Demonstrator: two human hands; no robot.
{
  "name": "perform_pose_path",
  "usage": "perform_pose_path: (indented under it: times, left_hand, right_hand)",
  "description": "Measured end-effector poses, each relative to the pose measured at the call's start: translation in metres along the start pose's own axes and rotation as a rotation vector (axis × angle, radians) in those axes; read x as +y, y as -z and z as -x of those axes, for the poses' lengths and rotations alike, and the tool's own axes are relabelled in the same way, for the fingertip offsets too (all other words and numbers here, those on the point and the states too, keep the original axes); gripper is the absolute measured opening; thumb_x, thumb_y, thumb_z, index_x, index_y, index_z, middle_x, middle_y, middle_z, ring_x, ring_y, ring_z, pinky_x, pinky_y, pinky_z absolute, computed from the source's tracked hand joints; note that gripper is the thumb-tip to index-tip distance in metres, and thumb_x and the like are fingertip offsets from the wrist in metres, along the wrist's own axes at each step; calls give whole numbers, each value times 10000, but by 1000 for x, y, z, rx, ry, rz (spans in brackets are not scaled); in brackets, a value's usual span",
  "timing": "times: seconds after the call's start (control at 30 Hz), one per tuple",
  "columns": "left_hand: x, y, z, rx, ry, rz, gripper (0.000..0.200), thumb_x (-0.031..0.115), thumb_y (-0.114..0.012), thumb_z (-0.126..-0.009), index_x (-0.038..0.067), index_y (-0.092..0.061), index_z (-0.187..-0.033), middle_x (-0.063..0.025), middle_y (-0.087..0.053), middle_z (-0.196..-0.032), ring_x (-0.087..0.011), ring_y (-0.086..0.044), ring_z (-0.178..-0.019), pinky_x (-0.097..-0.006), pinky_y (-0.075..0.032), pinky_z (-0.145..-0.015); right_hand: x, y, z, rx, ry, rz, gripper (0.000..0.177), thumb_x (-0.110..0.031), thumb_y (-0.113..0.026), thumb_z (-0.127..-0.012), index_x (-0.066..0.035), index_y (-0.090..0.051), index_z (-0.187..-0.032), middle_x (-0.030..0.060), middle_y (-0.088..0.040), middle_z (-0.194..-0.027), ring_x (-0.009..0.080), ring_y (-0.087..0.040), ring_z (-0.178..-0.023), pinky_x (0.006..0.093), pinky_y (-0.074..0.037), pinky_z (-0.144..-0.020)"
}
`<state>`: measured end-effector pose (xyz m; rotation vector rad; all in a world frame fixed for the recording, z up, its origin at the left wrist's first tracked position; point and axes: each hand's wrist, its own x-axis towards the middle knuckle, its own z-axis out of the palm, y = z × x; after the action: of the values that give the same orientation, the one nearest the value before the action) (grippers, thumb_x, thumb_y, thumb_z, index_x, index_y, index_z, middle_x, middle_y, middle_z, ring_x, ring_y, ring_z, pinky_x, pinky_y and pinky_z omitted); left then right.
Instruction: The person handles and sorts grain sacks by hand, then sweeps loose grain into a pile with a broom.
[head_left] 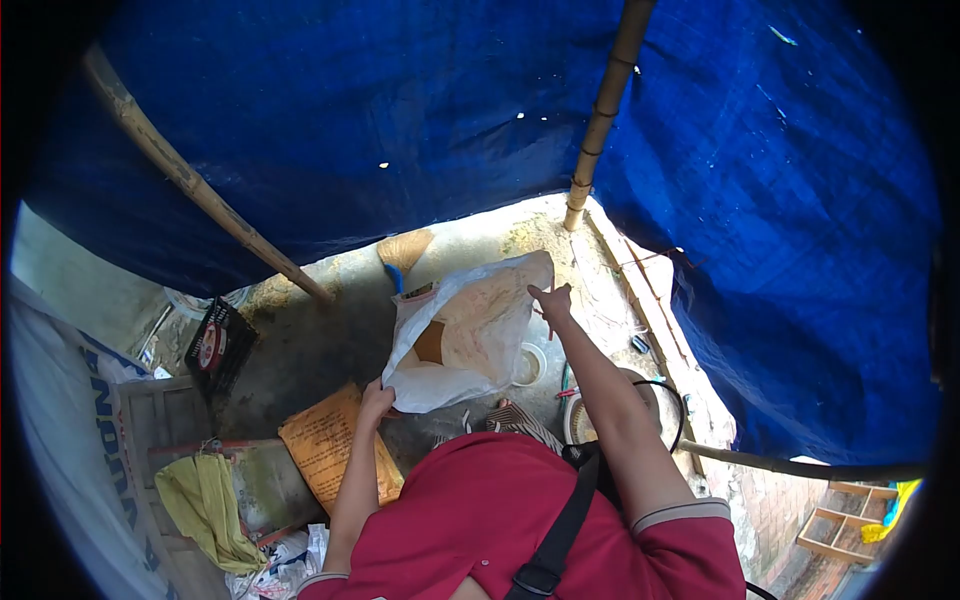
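Note:
A white woven sack (470, 325) is spread open in front of me, its mouth facing up toward the camera. Brown material (430, 343) shows inside it. My left hand (375, 402) is closed on the sack's rim at its lower left corner. At the upper right of the rim, my right hand (552, 300) pinches the sack's edge. Just right of the sack, partly behind it, is a small white bucket (530, 364).
An orange printed sack (335, 445) lies lower left, near a green cloth (208, 505) and a black crate (217, 345). Bamboo poles (600, 120) stand by blue tarps (440, 110). A round basin (640, 405) sits right, a wooden rack (838, 535) farther right.

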<state>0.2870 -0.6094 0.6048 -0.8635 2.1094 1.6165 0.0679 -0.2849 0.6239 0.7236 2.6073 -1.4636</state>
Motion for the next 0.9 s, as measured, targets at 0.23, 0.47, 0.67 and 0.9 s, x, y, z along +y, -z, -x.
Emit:
perform_pose_path:
  times: [0.23, 0.47, 0.67, 0.9]
  left_hand:
    - [3, -18, -10, 148, 47, 107, 363, 266, -384, -861, -45, -559, -926, -163, -600, -707, -244, -617, -593, -346, -511, -485]
    - [4, -27, -15, 244, 21, 36, 372, 271, -391, -865, -56, -562, -913, -198, -608, -732, -271, -624, -617, -354, -496, -549]
    - [32, -6, -16, 575, -161, -120, 363, 263, -425, -845, -64, -579, -869, -293, -565, -820, -414, -543, -858, -444, -422, -739]
    - [163, 58, 40, 543, -409, -182, 420, 302, -447, -841, -94, -563, -760, -301, -537, -718, -425, -546, -761, -440, -404, -647]
  right_hand:
    - [20, -20, -30, -503, -168, -3, 279, -243, -672, -650, -24, -560, -780, 99, -549, -636, 164, -462, -416, 287, -354, -345]
    - [27, -20, -24, -472, -39, 449, 341, -186, -492, -724, -33, -546, -1024, 209, -602, -883, 351, -575, -875, 412, -455, -774]
    - [-31, -50, 43, -444, 673, 322, 307, -137, -430, -771, -6, -540, -1027, 241, -583, -767, 375, -573, -726, 389, -447, -675]
    - [-169, -11, 131, -659, 786, 146, 208, -92, -418, -750, 65, -531, -829, 301, -535, -780, 438, -529, -808, 446, -411, -694]
